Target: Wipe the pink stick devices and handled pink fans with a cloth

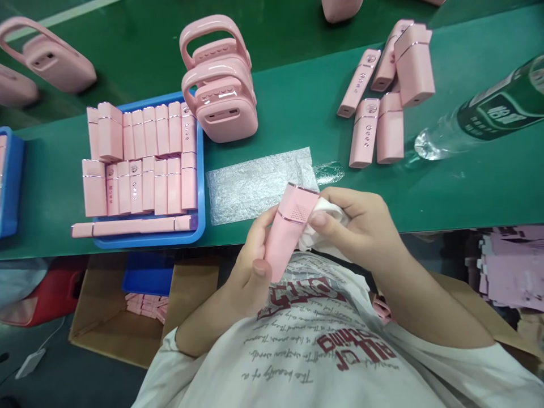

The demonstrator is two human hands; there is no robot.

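My left hand [250, 266] is wrapped around a pink handheld device [285, 238], tilted, with a shiny metallic band and a patch of small holes near its upper end. A white cloth [325, 224] is bunched in my right hand [357, 224], its thumb and fingers closed on it against the device's upper right edge. Just beyond both hands, a crinkled silvery-clear plastic sheet [259, 184] lies flat on the green table [297, 107].
A blue tray [201, 187] at left holds rows of similar pink devices. Two handled pink units [229, 122] stand behind. Several loose devices [364, 133] and a tilted water bottle [488, 110] occupy the right. Below the table edge sits a cardboard box [114, 317].
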